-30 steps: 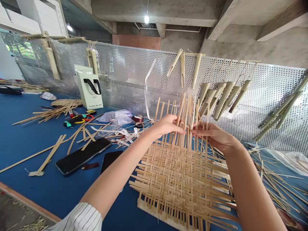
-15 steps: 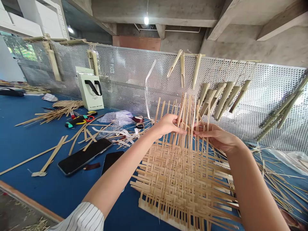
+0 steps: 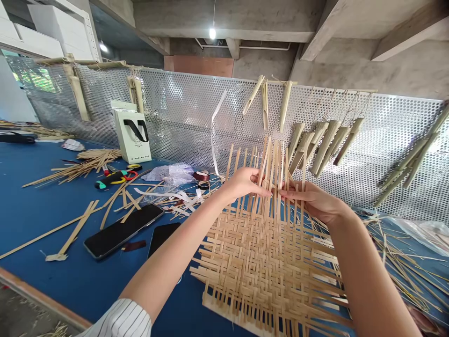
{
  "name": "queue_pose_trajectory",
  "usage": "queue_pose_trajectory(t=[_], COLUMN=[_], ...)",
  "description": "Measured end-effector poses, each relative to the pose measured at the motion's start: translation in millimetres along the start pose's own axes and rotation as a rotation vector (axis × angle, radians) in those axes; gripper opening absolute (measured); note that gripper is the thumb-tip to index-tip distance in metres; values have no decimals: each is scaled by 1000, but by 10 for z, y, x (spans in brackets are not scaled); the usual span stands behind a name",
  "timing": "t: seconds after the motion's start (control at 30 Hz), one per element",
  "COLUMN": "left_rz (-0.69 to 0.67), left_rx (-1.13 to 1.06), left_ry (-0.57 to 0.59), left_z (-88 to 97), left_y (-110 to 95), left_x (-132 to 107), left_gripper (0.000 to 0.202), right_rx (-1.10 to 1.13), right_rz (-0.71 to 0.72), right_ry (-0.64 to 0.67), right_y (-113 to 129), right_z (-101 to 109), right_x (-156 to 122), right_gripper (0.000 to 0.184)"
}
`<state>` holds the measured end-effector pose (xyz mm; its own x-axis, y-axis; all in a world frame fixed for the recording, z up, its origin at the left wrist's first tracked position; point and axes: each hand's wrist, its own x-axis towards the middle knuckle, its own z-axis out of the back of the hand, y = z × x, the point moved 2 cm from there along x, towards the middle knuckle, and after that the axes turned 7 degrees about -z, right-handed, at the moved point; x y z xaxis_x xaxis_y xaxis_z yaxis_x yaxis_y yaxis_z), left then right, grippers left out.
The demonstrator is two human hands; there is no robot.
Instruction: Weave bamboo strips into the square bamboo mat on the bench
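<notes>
Left hand [image 3: 243, 183] and right hand [image 3: 308, 200] half-closed, fingertips close together at the upright bamboo strips [image 3: 275, 173] rising from the woven bamboo mat [image 3: 266, 276]; whether either pinches, cannot tell.

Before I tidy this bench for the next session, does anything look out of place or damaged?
Two things stand out. A smartphone lies among loose bamboo strips, an odd spot for it. The upright ends of the bamboo weave bunch and lean unevenly between the left hand and right hand, unlike the regular grid below.
</notes>
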<state>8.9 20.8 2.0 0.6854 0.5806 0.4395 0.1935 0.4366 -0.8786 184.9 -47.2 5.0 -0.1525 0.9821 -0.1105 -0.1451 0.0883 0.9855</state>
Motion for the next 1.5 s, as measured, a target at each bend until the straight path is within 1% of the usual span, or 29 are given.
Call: queue_pose_trajectory(t=[0.2, 0.37, 0.57, 0.67, 0.83, 1.3, 1.5], left_rz=[4, 39, 80, 99, 106, 98, 87], left_rx=[46, 81, 151, 138, 107, 116, 147], left_ry=[-13, -9, -38, -47, -28, -10, -32], left_z=[3, 15, 25, 26, 26, 34, 30], left_y=[-11, -18, -7, -10, -27, 23, 27], left_x=[-5, 0, 12, 11, 4, 14, 17], left_gripper=[28, 28, 32, 34, 33, 32, 28], right_rx=[17, 23, 35, 29, 40, 27, 37], right_rz=[-17, 9, 13, 1, -8, -5, -13], right_ry=[-70, -136, -147, -163, -198, -182, -192], right_y=[52, 49, 49, 57, 56, 47, 22], right_z=[-87, -90, -113, -133, -129, -117, -111], right_x=[-28, 4, 4, -4, 0, 12, 35], right_gripper=[26, 24, 18, 16, 13, 14, 16])
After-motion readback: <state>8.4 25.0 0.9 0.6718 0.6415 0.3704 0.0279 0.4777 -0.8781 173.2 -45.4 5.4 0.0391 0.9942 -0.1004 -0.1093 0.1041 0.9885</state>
